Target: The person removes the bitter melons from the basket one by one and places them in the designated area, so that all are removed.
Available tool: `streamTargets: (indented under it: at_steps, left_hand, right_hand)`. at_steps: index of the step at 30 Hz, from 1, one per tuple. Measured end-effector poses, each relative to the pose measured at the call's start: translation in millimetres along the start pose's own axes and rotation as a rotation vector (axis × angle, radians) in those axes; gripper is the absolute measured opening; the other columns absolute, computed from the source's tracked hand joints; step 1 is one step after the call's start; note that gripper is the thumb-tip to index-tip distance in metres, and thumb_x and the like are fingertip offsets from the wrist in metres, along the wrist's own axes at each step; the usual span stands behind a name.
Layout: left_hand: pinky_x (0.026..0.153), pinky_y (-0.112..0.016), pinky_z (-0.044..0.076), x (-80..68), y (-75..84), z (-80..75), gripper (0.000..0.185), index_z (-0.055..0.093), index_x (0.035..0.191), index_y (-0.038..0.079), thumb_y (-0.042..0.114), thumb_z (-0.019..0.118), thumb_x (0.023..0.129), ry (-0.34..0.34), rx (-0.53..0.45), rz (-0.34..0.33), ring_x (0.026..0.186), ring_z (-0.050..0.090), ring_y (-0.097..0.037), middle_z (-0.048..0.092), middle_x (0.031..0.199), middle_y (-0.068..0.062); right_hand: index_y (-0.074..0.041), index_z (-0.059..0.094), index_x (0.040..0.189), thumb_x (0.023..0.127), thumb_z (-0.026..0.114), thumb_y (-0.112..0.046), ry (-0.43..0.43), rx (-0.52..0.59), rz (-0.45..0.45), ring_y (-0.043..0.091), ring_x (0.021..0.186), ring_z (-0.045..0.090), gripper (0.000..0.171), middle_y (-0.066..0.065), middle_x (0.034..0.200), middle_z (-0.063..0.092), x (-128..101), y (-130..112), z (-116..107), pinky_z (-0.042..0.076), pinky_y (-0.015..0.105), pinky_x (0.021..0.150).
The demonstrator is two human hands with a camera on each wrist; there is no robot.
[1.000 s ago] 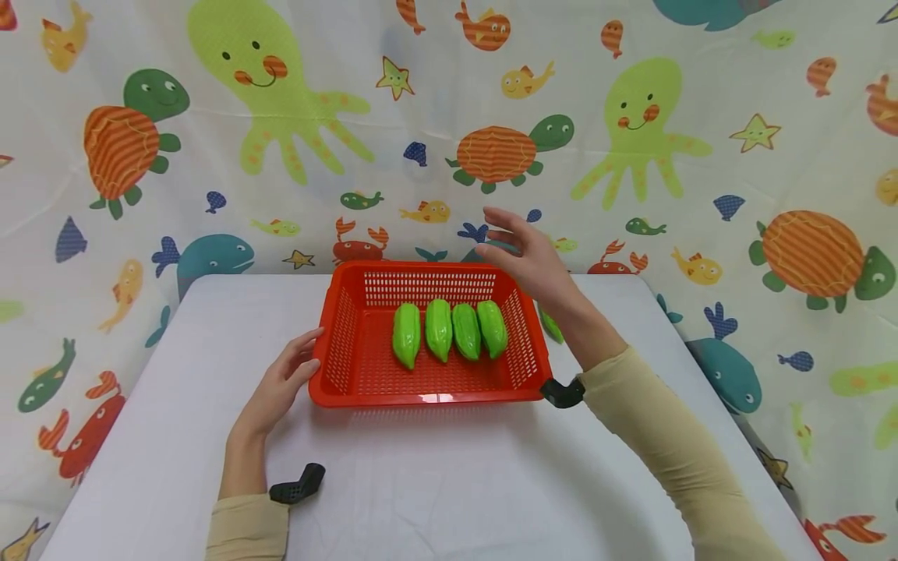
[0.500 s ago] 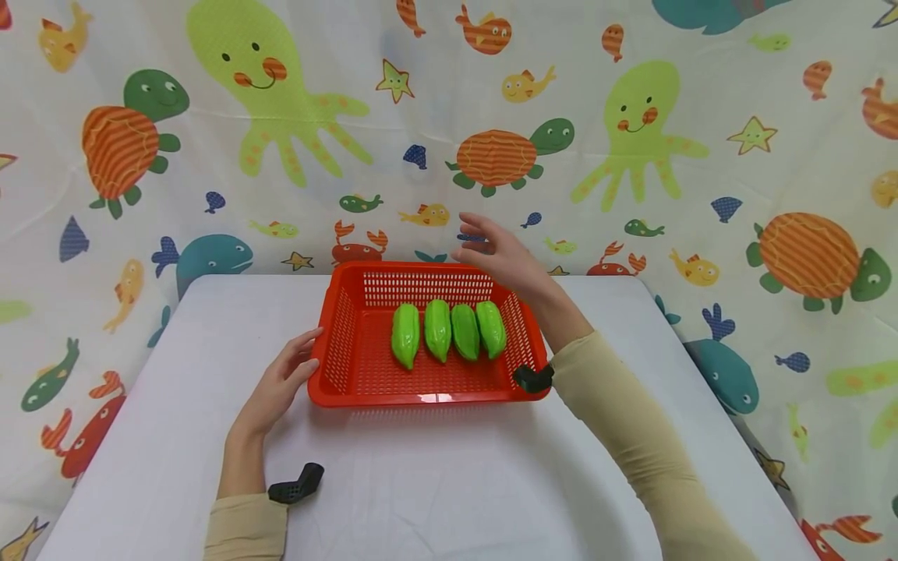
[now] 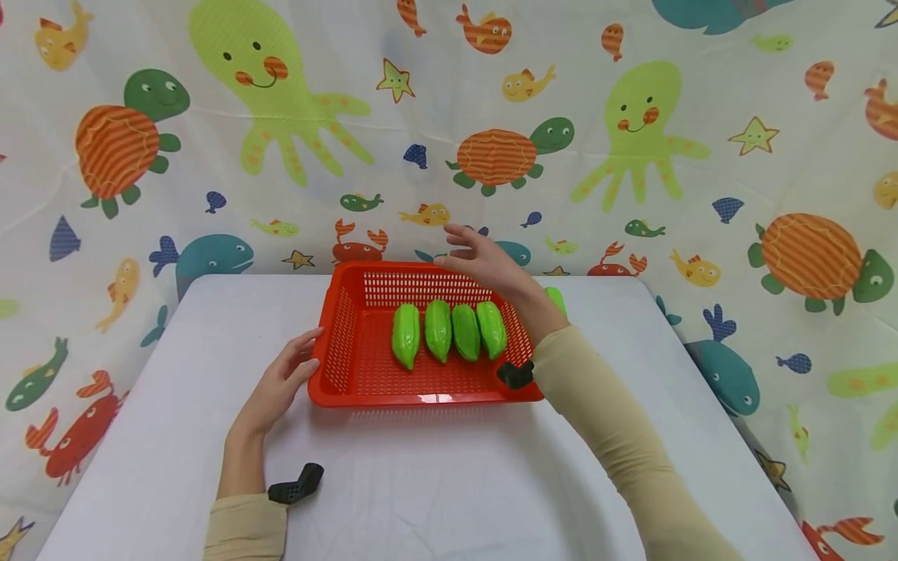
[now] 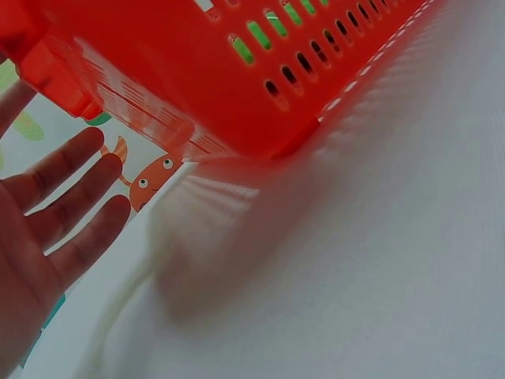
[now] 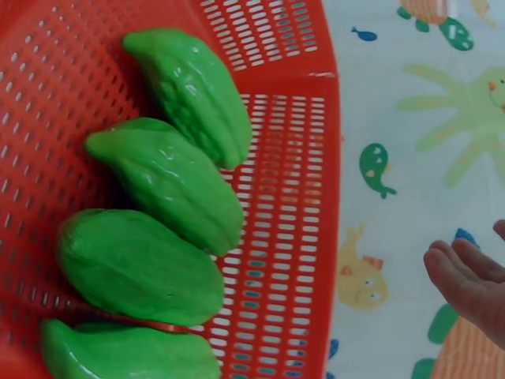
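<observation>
In the head view my left hand (image 3: 281, 378) rests its fingertips at the left rim of a red plastic basket (image 3: 375, 393). The left wrist view shows that hand's fingers (image 4: 75, 201) spread and extended beside the basket wall. Above the back right of the basket my right hand (image 3: 491, 269) hovers with relaxed fingers and holds nothing. Several shiny green ridged gourds (image 3: 406, 335) lie side by side inside, from the middle towards the right. They appear large in the right wrist view, where the right hand (image 5: 473, 280) is past the basket's rim.
Another green gourd (image 3: 556, 298) lies outside the basket on the right, partly hidden by my right wrist. The basket stands on a white-covered table (image 3: 421, 483). Behind it hangs a curtain (image 3: 435, 101) printed with sea animals.
My right hand has moved left and slightly down over the back of the basket. The gourd outside now shows on the other side of the forearm. My left hand and the basket stay in place.
</observation>
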State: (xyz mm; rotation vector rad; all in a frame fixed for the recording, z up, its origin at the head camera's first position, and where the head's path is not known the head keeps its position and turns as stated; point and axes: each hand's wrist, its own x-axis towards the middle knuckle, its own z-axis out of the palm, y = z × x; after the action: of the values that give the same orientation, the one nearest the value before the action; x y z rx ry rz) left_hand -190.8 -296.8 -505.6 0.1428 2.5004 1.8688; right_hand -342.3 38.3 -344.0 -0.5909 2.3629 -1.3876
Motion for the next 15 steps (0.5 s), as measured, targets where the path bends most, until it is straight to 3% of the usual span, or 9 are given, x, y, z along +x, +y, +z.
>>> streamTargets:
  at_steps: [15]
  left_hand:
    - [0.103,-0.055,0.039,-14.3,4.7,1.7,0.058,0.029,0.154,0.026,0.036,0.051,0.101,-0.004,0.010,0.002,0.130,0.040,-0.027,0.043,0.144,-0.011]
  right_hand:
    - [-0.027,0.034,0.152,0.092,0.067,-0.041,-0.025,-0.003,0.028,0.021,0.136,0.040,0.071,0.001,0.152,0.037,2,7,13,0.039,0.044,0.108]
